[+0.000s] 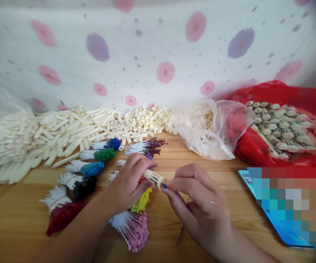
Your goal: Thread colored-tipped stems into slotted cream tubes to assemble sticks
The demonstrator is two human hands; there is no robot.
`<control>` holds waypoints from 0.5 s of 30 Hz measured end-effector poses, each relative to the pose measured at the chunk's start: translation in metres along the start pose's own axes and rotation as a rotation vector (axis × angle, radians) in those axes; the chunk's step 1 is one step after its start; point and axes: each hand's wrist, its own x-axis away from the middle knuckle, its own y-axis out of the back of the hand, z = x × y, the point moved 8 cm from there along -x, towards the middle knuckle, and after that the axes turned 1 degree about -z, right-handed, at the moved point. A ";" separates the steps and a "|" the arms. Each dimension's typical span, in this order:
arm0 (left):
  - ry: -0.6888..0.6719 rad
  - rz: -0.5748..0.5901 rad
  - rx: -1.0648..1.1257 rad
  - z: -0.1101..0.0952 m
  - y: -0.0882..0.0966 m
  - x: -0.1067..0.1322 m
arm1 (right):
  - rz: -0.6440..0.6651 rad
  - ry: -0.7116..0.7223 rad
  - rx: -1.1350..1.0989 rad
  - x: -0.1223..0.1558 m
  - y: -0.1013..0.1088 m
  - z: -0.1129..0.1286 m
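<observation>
wooden table (18, 215) under cream tubes (74, 144) (heaped), color-tipped bundles (133, 230)

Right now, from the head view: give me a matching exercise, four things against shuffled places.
1. Slotted tube
2. Phone
3. Pink-tipped bundle
4. Red bag

A. Flat on the table, right of the right hand
B. Around many pale pieces
C. In the left hand
D. Nearer the wearer than the yellow bundle, beside it

Pairs: 1-C, 2-A, 3-D, 4-B
</observation>
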 end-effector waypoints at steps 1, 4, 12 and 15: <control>-0.018 -0.008 -0.025 0.000 0.000 0.000 | 0.005 -0.010 -0.005 0.000 0.000 -0.001; -0.083 -0.051 -0.080 -0.003 0.000 -0.001 | 0.044 -0.053 -0.047 0.000 -0.003 -0.007; -0.142 -0.099 -0.178 -0.008 0.004 0.001 | 0.067 -0.123 -0.077 0.001 -0.007 -0.014; -0.128 -0.110 -0.210 -0.008 0.004 0.001 | 0.037 -0.183 -0.118 0.003 -0.009 -0.019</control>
